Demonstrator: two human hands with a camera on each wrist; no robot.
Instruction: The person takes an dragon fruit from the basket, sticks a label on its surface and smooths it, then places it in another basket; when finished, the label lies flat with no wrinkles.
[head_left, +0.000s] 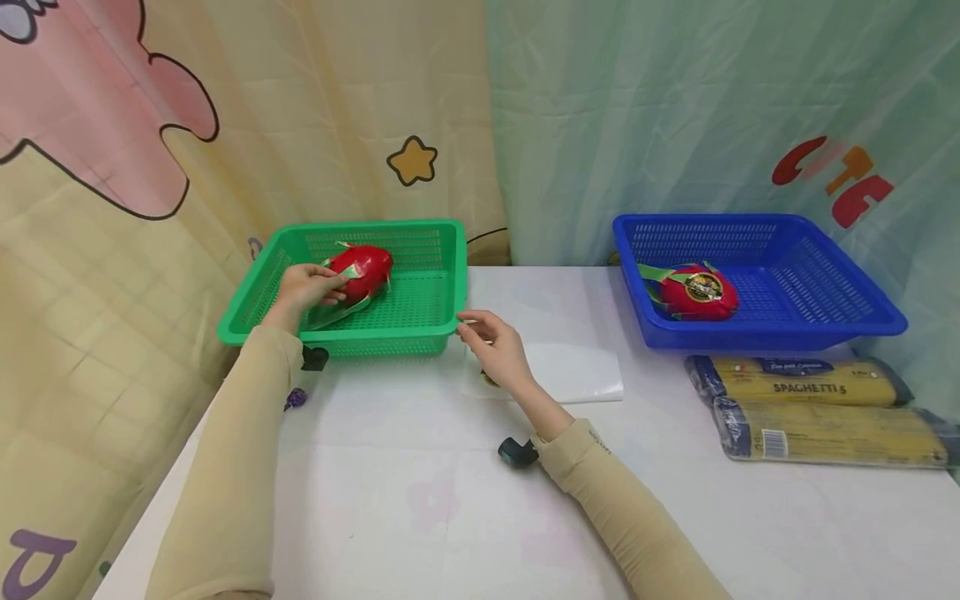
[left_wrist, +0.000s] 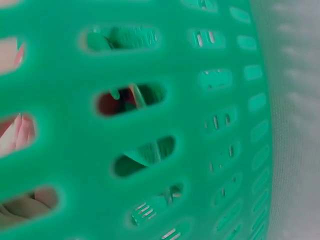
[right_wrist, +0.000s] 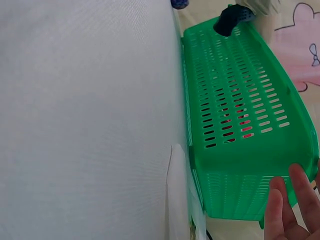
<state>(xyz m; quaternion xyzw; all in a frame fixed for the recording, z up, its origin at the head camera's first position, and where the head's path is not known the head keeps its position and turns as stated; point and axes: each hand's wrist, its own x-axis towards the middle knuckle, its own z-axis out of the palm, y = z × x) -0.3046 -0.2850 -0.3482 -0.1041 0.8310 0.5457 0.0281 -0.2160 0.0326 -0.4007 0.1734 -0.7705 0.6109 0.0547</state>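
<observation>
In the head view, my left hand [head_left: 303, 287] reaches into the green basket [head_left: 420, 343] at the left, its thumb and fingers pinching the near side of a red dragon fruit [head_left: 371, 262] with green leaf tips. Clear film seems to lie beneath that fruit. My right hand [head_left: 498, 346] holds the basket's near right corner at the rim with thumb and fingertips. The right wrist view shows these fingers [right_wrist: 301, 182] at the same corner. In the left wrist view, the basket's slotted wall [left_wrist: 190, 115] hides most of the left hand.
A blue basket [head_left: 750, 335] stands at the right, with another dragon fruit [head_left: 693, 293] inside. Two spaghetti packs [head_left: 810, 381] lie before it. A flat white plastic bag [head_left: 566, 372] lies beside the green basket. Printed curtains [head_left: 562, 125] hang behind the table.
</observation>
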